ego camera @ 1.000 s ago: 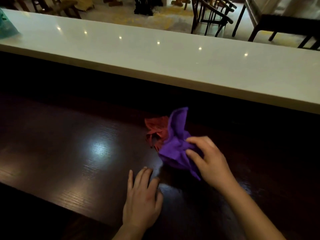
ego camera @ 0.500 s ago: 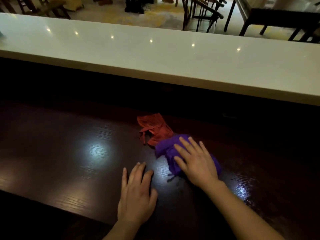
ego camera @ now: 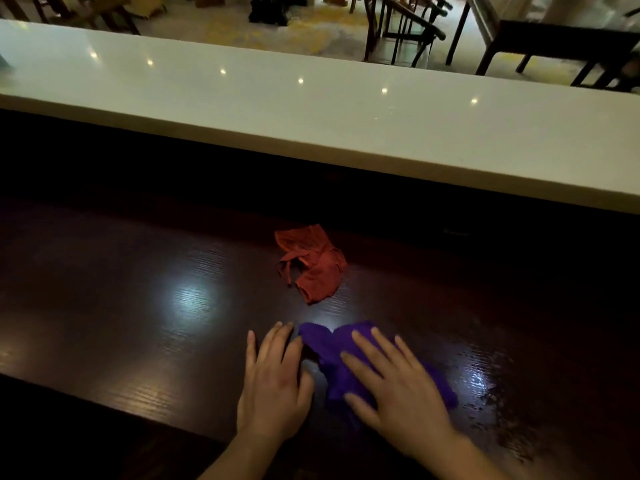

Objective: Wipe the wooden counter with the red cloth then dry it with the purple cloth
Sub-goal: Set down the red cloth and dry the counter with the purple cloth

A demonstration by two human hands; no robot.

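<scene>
The dark wooden worktop (ego camera: 138, 306) shows wet beading toward its right end, so drying looks barely begun. The red cloth (ego camera: 313, 265) lies crumpled mid-worktop, apparently finished with. The purple cloth (ego camera: 332, 355) sits near the front edge, under the flat, spread right hand (ego camera: 398, 393); the left hand (ego camera: 273, 386) rests flat, empty, beside it.

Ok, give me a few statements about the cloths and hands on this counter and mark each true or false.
1. The right hand presses flat on the purple cloth. True.
2. The red cloth lies under the left hand. False: it lies crumpled and untouched, farther back on the wooden counter.
3. The left hand rests flat on bare wood. True.
4. The purple cloth is held up off the counter. False: it lies on the surface.
5. Wet streaks show right of the purple cloth. True.
</scene>
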